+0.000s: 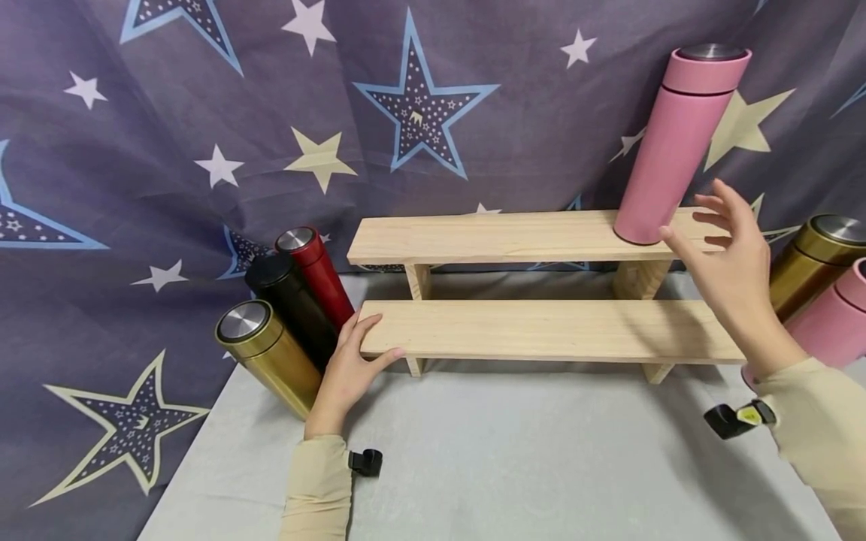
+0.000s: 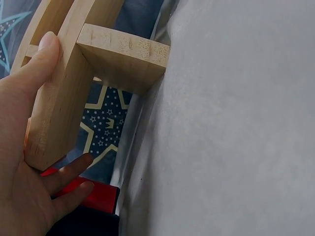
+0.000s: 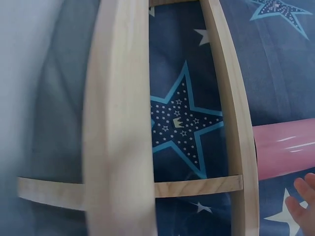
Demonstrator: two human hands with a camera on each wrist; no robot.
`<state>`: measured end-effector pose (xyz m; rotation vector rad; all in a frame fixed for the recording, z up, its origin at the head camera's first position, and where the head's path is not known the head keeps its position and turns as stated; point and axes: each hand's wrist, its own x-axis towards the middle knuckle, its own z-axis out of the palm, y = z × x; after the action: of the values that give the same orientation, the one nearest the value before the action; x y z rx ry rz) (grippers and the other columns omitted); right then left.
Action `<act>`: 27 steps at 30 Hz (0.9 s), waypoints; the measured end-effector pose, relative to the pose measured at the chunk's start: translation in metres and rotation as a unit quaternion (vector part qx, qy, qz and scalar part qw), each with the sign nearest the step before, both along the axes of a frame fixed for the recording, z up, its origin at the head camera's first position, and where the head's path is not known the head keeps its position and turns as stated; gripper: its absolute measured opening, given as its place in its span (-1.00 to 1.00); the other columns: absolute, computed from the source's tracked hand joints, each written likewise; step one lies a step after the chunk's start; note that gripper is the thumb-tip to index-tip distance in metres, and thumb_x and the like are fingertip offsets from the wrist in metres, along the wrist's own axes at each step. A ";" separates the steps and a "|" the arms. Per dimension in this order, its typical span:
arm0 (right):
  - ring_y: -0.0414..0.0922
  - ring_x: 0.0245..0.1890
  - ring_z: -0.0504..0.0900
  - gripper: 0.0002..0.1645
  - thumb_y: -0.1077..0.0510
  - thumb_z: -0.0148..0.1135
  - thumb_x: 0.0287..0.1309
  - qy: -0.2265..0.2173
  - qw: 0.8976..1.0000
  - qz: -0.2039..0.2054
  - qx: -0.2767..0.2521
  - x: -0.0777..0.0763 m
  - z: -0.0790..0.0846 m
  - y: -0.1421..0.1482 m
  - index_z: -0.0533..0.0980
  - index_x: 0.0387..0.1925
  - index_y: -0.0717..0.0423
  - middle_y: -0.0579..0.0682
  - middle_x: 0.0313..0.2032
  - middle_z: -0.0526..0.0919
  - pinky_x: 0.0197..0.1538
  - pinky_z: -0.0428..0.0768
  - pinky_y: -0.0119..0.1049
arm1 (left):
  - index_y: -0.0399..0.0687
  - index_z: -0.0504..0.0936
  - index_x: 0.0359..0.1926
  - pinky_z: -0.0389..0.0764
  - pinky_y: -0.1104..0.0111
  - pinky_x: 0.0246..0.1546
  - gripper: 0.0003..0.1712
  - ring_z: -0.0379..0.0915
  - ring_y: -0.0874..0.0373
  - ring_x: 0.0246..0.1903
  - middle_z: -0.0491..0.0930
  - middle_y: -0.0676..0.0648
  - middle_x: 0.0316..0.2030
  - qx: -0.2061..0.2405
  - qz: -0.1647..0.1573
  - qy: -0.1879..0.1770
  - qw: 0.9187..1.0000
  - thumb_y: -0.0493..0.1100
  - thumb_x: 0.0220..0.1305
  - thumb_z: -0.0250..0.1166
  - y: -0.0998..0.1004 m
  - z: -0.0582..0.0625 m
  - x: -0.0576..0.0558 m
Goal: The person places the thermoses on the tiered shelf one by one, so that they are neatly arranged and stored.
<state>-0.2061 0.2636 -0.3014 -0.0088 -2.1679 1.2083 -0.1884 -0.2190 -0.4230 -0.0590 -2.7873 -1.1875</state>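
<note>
A tall pink thermos [image 1: 683, 143] with a dark lid top stands on the upper board, near the right end of a two-step wooden shelf [image 1: 528, 328]. My right hand [image 1: 734, 263] is beside the thermos, its fingers spread and softly bent, with nothing in them. The right wrist view catches only some fingertips [image 3: 306, 199] below the pink thermos [image 3: 285, 149]. With my left hand [image 1: 347, 372] I grip the left end of the lower board. In the left wrist view the thumb [image 2: 42, 61] lies along that board [image 2: 56, 110], the other fingers past its end.
Left of the shelf stand a gold thermos [image 1: 271, 353], a black thermos [image 1: 294, 300] and a red thermos [image 1: 321, 274]. At the right edge are another gold thermos [image 1: 808, 259] and another pink thermos [image 1: 828, 330]. A star-patterned cloth [image 1: 257, 98] hangs behind the pale table [image 1: 507, 451].
</note>
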 end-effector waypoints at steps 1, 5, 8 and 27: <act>-0.38 0.10 0.48 -0.11 0.11 0.43 0.14 0.004 1.000 0.002 -0.001 0.003 -0.002 0.000 0.25 0.45 -0.19 -0.05 0.24 0.51 0.07 0.36 -0.51 | 0.24 0.35 0.40 0.24 -0.09 0.30 -0.03 0.11 -0.13 0.40 -0.03 -0.03 0.52 0.000 0.000 0.001 1.000 0.43 0.01 0.40 0.000 0.000 0.000; -0.42 0.05 0.50 -0.15 0.21 0.43 0.13 0.015 1.000 0.011 -0.013 0.017 -0.013 0.002 0.30 0.42 -0.15 -0.11 0.21 0.54 0.04 0.38 -0.56 | 0.23 0.35 0.40 0.24 -0.09 0.30 -0.03 0.12 -0.13 0.40 -0.02 -0.04 0.52 0.000 -0.001 0.003 1.000 0.43 0.01 0.40 0.000 0.000 -0.001; -0.42 0.03 0.52 -0.16 0.26 0.43 0.12 0.018 0.999 0.012 -0.026 0.027 -0.021 0.003 0.33 0.40 -0.15 -0.17 0.17 0.56 0.03 0.38 -0.59 | 0.23 0.35 0.40 0.25 -0.09 0.29 -0.03 0.12 -0.13 0.39 -0.02 -0.04 0.52 -0.001 -0.002 0.004 1.000 0.43 0.01 0.40 0.000 0.000 -0.001; -0.31 0.02 0.58 -0.27 0.54 0.32 0.03 0.137 0.988 0.040 -0.050 0.089 -0.070 0.027 0.40 0.28 0.31 -0.06 0.09 0.64 0.05 0.41 -0.59 | 0.20 0.35 0.40 0.25 -0.12 0.28 -0.03 0.11 -0.15 0.40 -0.03 -0.10 0.52 -0.005 -0.005 0.005 1.000 0.43 0.02 0.39 0.000 -0.001 0.000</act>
<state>-0.1168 0.2909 -0.3719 0.1917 -1.8821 1.2818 -0.1880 -0.2190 -0.4236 -0.0804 -2.7874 -1.1728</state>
